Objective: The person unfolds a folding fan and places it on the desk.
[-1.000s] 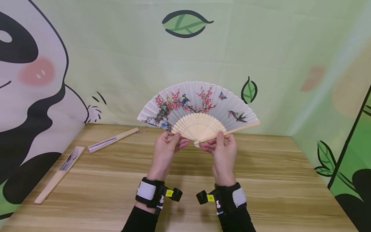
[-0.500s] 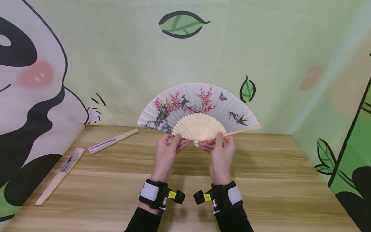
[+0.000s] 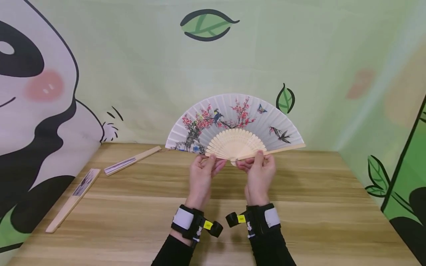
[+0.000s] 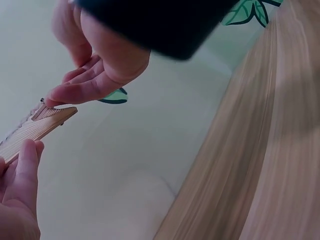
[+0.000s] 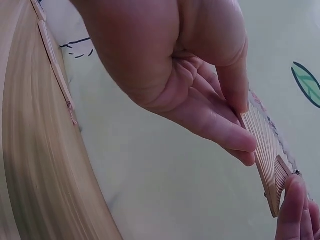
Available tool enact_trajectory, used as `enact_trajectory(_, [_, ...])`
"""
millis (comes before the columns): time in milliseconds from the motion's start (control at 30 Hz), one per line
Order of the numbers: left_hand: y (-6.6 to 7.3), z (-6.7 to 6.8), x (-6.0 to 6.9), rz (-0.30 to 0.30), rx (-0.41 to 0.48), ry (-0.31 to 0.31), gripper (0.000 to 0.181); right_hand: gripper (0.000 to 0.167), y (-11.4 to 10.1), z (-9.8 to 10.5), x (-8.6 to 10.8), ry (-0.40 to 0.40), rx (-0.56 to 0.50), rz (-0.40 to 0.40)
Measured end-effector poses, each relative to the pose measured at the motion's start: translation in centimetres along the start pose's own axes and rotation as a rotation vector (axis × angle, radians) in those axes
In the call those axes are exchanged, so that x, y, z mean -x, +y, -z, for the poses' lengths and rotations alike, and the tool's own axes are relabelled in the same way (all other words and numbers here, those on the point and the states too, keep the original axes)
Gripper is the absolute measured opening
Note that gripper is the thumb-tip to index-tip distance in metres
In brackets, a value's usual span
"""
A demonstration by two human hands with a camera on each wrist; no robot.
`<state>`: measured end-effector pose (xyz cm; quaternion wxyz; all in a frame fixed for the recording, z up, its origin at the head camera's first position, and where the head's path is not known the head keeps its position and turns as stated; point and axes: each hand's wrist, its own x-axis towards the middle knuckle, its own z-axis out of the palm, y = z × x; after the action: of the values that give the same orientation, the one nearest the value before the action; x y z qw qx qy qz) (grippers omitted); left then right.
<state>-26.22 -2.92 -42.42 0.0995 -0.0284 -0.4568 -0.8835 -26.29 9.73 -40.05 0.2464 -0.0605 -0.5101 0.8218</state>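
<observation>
An unfolded fan (image 3: pixel 236 125) with blossoms, birds and a butterfly printed on pale pleats is held up above the table, its arc upward. Thumb on the near face, the left hand (image 3: pixel 200 181) pinches the lower ribs left of the pivot. The right hand (image 3: pixel 261 179) pinches the right end stick, with its other fingers behind. The pivot end pokes out between the two hands. Both wrist views show the slatted ribs (image 4: pixel 30 131) edge-on, fingertips from both hands against them; most of the printed part falls outside those views.
Two folded fans lie on the left of the wooden table (image 3: pixel 316 221): one (image 3: pixel 133 160) near the back edge, another (image 3: pixel 73 199) slanted closer to the front. Behind stands a green backdrop (image 3: pixel 133 55) with a panda and leaves.
The fan and both hands have shifted slightly to the right in the head view, while the whole view has also moved a little. Both hands keep their hold and the fan stays spread.
</observation>
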Motion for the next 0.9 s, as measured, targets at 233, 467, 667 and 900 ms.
enact_trajectory(233, [-1.1,-1.6,0.7,0.025,0.014,-0.004,0.012,0.020,-0.9,1.8,-1.0,0.032,0.013,-0.012])
enact_trajectory(467, [-4.0,-4.2,1.0,0.109,0.033,-0.015,0.009,0.022,-1.2,5.4,-3.4,0.096,0.075,-0.068])
enact_trajectory(667, [-8.7,-7.7,1.6,0.241,0.071,-0.001,0.018,0.021,-2.0,10.7,-5.2,0.205,0.128,-0.129])
enact_trajectory(900, [-12.8,-12.2,2.3,0.347,0.082,-0.037,0.019,0.019,-4.2,16.2,-7.3,0.268,0.206,-0.218])
